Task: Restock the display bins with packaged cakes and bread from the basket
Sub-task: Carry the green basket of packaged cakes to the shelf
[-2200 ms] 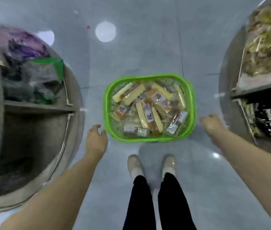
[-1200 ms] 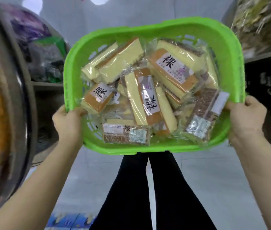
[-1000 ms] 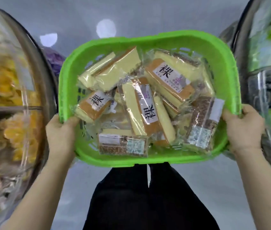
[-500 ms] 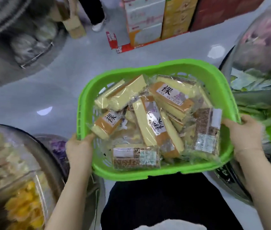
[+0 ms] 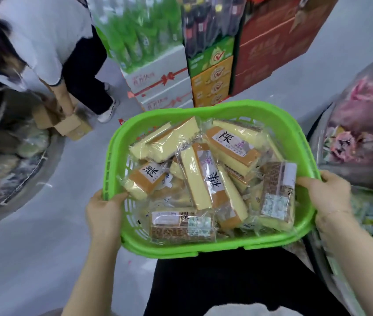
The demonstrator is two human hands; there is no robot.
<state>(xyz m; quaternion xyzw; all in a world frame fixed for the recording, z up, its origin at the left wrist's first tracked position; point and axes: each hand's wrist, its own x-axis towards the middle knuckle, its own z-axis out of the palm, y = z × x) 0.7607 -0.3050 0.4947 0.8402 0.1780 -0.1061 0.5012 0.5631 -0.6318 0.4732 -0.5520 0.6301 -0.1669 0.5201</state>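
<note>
I hold a bright green plastic basket [image 5: 206,109] in front of my body, above the floor. It is filled with several clear-wrapped yellow cake slices [image 5: 206,179] and a darker wrapped loaf [image 5: 182,226] near its front wall. My left hand [image 5: 104,213] grips the basket's left rim, thumb over the edge. My right hand [image 5: 327,196] grips the right rim the same way.
A round display bin [image 5: 361,142] with pink and green packets stands close on the right. Another round bin [image 5: 9,156] with pale packets is at the left. A person [image 5: 44,42] bends over cardboard boxes ahead left. Stacked drink cartons [image 5: 203,76] stand straight ahead.
I picked the basket up off the floor with both hands and turned with it. The view swung from the aisle between bins toward the stacked cartons and the other person.
</note>
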